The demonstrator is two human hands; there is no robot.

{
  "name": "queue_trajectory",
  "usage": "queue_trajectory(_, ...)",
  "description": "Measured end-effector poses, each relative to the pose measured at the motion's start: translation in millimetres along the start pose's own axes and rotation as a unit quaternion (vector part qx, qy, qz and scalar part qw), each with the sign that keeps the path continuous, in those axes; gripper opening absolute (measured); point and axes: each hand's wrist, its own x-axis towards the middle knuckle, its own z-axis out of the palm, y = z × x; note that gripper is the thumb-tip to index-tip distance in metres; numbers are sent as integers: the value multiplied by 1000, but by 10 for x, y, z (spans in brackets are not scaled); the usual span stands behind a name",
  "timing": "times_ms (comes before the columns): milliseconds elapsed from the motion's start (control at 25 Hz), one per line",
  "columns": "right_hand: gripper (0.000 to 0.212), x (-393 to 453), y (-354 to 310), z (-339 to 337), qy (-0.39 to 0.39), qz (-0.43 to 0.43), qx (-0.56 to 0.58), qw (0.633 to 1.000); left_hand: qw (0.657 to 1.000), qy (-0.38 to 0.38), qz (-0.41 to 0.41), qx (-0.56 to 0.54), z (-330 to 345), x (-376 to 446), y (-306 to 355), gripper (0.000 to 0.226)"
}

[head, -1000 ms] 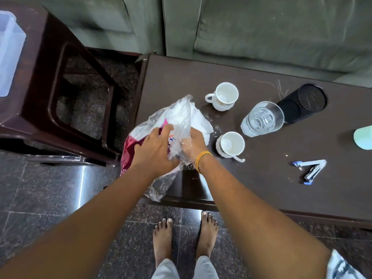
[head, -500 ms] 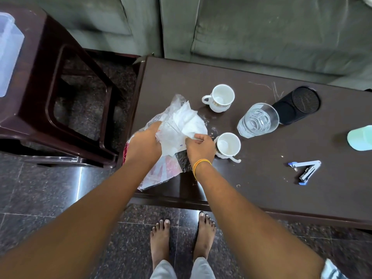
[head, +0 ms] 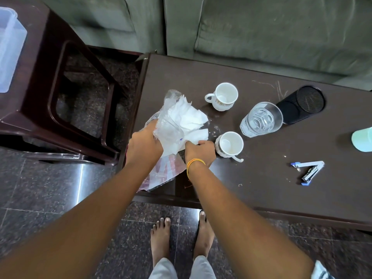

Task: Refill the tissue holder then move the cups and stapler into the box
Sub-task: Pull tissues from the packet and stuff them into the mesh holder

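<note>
Tissues (head: 187,117) now fan out from bag (head: 165,174) at table (head: 261,198) corner.

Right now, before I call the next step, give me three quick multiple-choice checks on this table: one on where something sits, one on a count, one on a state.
1. Where does the stapler lie?
A. on the stool
B. on the table, right of the cups
C. in the plastic box

2. How many white handled cups are on the table?
A. one
B. two
C. four

3. What is the state of the stapler?
A. swung open
B. closed flat
C. held in a hand

Key: 1 B, it lies on the bare tabletop right of the near cup. 2 B, the near cup and the far cup are the only ones. 3 A, its blue-tipped arm stands apart from its base, and no hand touches it.
</note>
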Motion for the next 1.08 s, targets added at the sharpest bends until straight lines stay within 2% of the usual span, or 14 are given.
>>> queue_trajectory(120, 41, -24, -29, 20, -33, 3, 24, 999, 1000, 1, -3, -7, -9, 4, -13, 52)
queue_trajectory(320, 24, -54, -71, 92, -78, 62, 96, 990, 1000, -5, -5, -4, -22, -11, -19, 46)
queue_trajectory(440, 19, -76, -80, 68, -52, 45, 146, 987, 998, 14, 0, 61, 16, -20, -22, 44)
queue_trajectory(520, 18, -95, -86, 31, -48, 45, 164, 984, 995, 15, 7, 97, 39, -36, -3, 53)
queue_trajectory(680, 17, -132, -94, -2, -148, 61, 186, 969, 995, -6, 6, 101, 94, -69, 19, 66)
queue_trajectory(760, 19, -111, -77, -10, -120, 34, 172, 977, 992, -6, 7, 124, 144, -79, 29, 65)
queue_trajectory(960, 19, -112, -150, -171, 18, -16, 207, 978, 986, -23, -10, 164, 178, -65, 104, 66)
queue_trajectory(1080, 28, -131, -196, -234, 56, -51, 196, 978, 985, -37, -35, 166, 179, -84, 116, 72)
